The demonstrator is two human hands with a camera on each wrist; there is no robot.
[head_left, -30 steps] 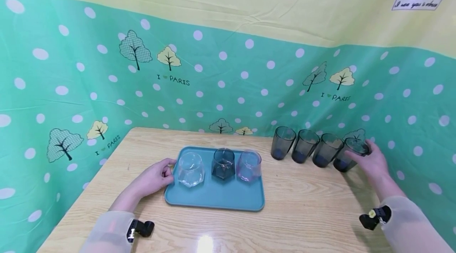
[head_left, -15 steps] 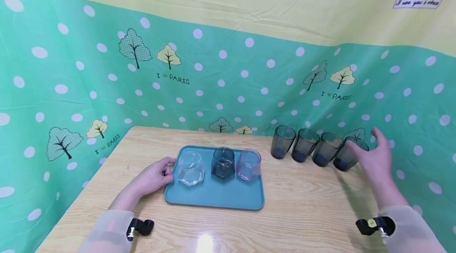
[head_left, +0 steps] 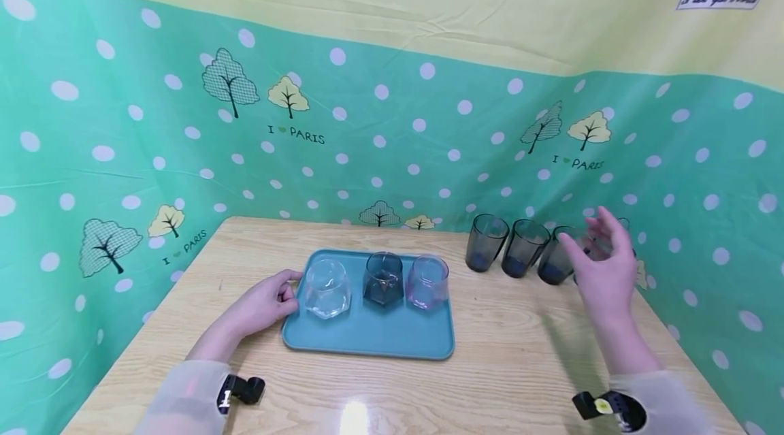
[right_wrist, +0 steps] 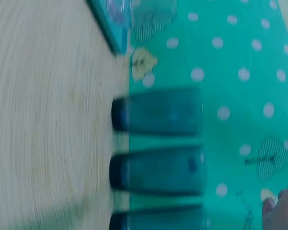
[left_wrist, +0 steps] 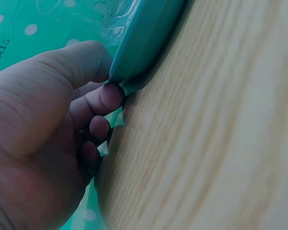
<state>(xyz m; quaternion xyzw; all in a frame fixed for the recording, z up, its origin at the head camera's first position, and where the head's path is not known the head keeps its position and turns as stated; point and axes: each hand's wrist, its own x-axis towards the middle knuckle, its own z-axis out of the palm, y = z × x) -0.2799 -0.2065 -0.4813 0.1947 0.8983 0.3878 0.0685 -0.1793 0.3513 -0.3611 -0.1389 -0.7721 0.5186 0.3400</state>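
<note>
My left hand (head_left: 262, 302) pinches the left rim of a blue tray (head_left: 367, 341), thumb above and a fingertip below in the left wrist view. Three short faceted glasses stand on the tray in a row: a clear glass (head_left: 327, 295), a dark grey glass (head_left: 383, 288) and a pinkish glass (head_left: 428, 291). My right hand (head_left: 608, 271) hovers with fingers spread around nothing, overlapping the right end of a row of tall smoky tumblers. The leftmost tumbler (head_left: 486, 244), its neighbour (head_left: 524, 251) and a third tumbler (head_left: 554, 266) show upright; the rightmost is mostly hidden behind the hand.
Everything stands on a light wooden table (head_left: 502, 353). A green and yellow patterned cloth (head_left: 429, 149) hangs close behind the tumblers and along both sides of the table. Bare wood lies between the tray and the tumblers.
My right hand has let go of the rightmost tumbler, lifted off it and shifted left over the row. The left hand, tray and glasses have stayed in place.
</note>
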